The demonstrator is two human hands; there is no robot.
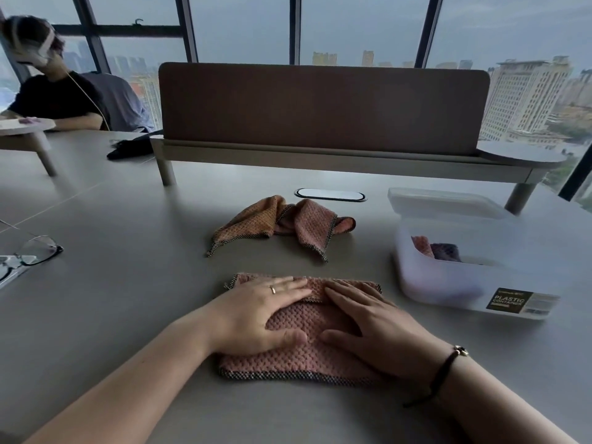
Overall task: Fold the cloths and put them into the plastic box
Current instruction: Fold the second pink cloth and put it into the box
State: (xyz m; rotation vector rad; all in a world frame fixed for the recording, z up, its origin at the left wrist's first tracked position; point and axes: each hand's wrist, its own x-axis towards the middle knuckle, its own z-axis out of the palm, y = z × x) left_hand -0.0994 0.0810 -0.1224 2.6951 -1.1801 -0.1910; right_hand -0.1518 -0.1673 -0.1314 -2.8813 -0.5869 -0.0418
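pink cloth [307, 357] lies flat on the desk [128, 299] right under both my palms, already folded over once by the look of the trimmed edge showing across its top. left hand [256, 318] and right hand [374, 328] both flat, fingers straight, pressing it down, no grip closed on anything. it's soft, thick waffle weave, light and floppy i'd guess, won't hold a crease w/o pressure; best taken by the short ends or corners, pinched. beyond my fingertips, a bit apart, the orange and pink cloths [282, 222] lie crumpled, not yet done. plastic box [448, 277] sits off my right hand, lid open at its far side, a few cloths inside, room left prob. glasses [28, 254] far off my left. bare desk between grip and box, so a clear path over.
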